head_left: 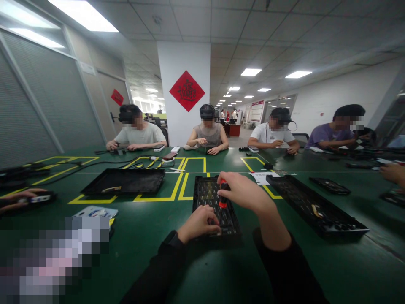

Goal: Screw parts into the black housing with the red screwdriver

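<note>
Straight ahead on the green table lies a shallow black panel (202,192) with rows of small light-coloured slots or parts inside a raised rim. My right hand (238,190) grips a red and black screwdriver (223,204) from above, its handle upright over the panel's right half. The screwdriver's tip is too dark to make out. My left hand (202,220) rests at the panel's near end, below the screwdriver, with fingers curled and pressed together. Whatever those fingers hold, if anything, is hidden.
A black tray (126,179) lies to the left with cables behind it. On the right are a long black tray (303,198) holding small parts, a smaller black panel (329,184) and a paper sheet (262,177). Several people sit across the table; other people's hands show at both sides.
</note>
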Tool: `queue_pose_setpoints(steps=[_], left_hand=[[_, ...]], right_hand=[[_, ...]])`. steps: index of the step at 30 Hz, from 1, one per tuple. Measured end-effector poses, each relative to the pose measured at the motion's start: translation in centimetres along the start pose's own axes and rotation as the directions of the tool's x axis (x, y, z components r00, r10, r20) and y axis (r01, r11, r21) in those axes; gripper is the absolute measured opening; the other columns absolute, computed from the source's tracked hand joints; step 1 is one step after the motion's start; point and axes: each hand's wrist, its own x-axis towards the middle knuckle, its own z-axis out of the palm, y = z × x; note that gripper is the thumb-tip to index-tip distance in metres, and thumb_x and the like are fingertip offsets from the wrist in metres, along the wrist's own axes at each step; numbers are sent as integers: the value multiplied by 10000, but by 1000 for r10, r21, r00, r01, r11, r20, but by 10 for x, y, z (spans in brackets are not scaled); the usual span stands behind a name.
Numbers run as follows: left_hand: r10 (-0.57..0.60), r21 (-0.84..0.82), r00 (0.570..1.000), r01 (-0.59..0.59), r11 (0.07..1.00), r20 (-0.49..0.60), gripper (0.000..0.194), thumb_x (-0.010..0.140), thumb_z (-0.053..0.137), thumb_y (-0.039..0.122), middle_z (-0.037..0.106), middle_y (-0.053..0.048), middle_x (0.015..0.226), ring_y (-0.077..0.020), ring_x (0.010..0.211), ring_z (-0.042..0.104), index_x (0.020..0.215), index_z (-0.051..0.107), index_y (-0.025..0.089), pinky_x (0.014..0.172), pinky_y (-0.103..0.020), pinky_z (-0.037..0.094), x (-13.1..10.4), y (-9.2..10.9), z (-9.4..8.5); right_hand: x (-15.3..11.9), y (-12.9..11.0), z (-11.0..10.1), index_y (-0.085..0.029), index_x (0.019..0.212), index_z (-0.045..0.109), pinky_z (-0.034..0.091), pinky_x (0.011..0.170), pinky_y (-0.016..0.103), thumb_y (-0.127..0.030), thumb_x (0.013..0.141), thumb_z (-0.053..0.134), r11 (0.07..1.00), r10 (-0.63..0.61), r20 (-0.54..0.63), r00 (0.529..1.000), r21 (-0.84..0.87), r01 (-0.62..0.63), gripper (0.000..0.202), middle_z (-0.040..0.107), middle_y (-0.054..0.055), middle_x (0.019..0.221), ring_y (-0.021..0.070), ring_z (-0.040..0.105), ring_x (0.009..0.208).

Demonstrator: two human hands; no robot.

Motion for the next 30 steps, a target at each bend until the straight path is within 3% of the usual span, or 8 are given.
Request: queue_pose_setpoints(steps=[8, 14, 18, 20, 21, 24, 27, 30], left_hand=[[-17, -12, 1000, 17, 1000, -1, 188, 674, 645, 396, 586, -13, 713, -145, 709, 496, 700, 693, 216, 701, -258, 346, 1, 1, 1], [-44, -50, 999, 43, 998, -9, 193, 646, 669, 388, 567, -17, 713, -155, 739, 492, 682, 678, 198, 720, -262, 354, -1, 1, 2], [-132, -185, 978, 101, 977, -163, 383, 586, 712, 415, 557, -12, 765, -154, 742, 496, 895, 654, 197, 703, -260, 384, 0, -4, 1], [-238, -325, 925, 137, 936, -295, 483, 620, 688, 413, 571, -25, 820, -150, 747, 509, 1035, 599, 182, 707, -262, 406, 2, -10, -2], [-305, -397, 879, 150, 906, -365, 502, 651, 661, 414, 581, -35, 844, -150, 753, 517, 1081, 572, 171, 721, -267, 416, 2, -13, -5], [-472, -556, 732, 154, 817, -491, 481, 781, 490, 456, 608, -77, 954, -164, 837, 546, 1150, 524, 149, 799, -293, 423, 4, -22, -13], [-476, -635, 740, 86, 768, -476, 504, 858, 284, 492, 617, -89, 1010, -176, 901, 555, 1107, 552, 146, 828, -306, 427, 4, -22, -14], [-489, -679, 723, 37, 733, -488, 487, 842, 307, 520, 629, -73, 910, -180, 859, 558, 927, 592, 136, 780, -292, 445, 5, -15, -6]], right_hand=[[0, 2, -1, -183, 940, 546, 360, 694, 245, -333, 777, 562, 1000, 5, -17, 1000, -11, -5, 222, 603, 60, 910, 179, 556, 834], [-3, 2, -7, -182, 916, 547, 362, 658, 243, -357, 786, 538, 999, 19, -105, 994, 34, -15, 219, 603, 50, 870, 168, 549, 771], [-4, 5, -18, -176, 882, 548, 363, 660, 257, -355, 765, 544, 993, 102, -260, 960, 87, -82, 214, 592, 37, 803, 169, 538, 748], [-2, 5, -20, -172, 883, 536, 367, 660, 262, -346, 747, 552, 985, 145, -346, 927, 142, -102, 221, 584, 34, 796, 166, 535, 740], [-1, 3, -18, -171, 880, 528, 371, 657, 262, -341, 736, 558, 980, 157, -372, 915, 175, -97, 225, 581, 32, 800, 164, 536, 737], [6, -6, 5, -171, 875, 499, 381, 649, 256, -295, 722, 559, 967, 142, -390, 910, 251, -43, 206, 570, 30, 823, 157, 535, 741], [11, -22, 48, -175, 882, 472, 397, 672, 268, -214, 753, 497, 971, 128, -394, 910, 237, -35, 137, 553, 34, 840, 158, 520, 758], [12, -39, 92, -176, 839, 473, 396, 789, 312, -151, 776, 448, 987, 24, -368, 930, 157, 37, 72, 530, 79, 953, 193, 492, 910]])
